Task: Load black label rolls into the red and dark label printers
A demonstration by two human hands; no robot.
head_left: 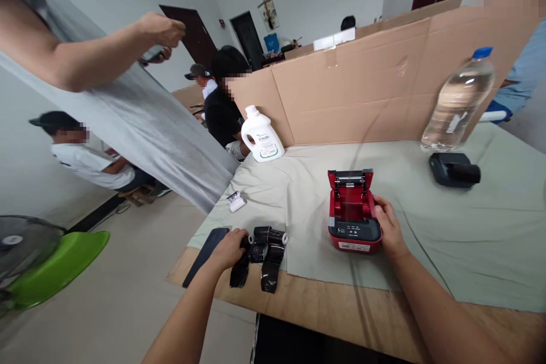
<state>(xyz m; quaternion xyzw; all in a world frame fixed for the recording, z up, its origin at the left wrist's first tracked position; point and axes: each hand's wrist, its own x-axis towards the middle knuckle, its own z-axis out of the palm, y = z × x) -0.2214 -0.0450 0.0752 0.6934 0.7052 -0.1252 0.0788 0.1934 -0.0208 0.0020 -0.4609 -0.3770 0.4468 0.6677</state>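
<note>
Centre frame: small red label printer with open lid on green cloth. Right hand grips its right side. Left hand grasps black ribbon rolls, lower centre-left. Advice: keep printer steadied; prevent ribbon unspooling.

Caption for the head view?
Left hand on black ribbon rolls; right hand steadies open red printer.

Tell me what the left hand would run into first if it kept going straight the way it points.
The left hand points rightward along the table and already touches the black ribbon rolls; beyond them, probably the red printer, though depth is unclear.
</note>
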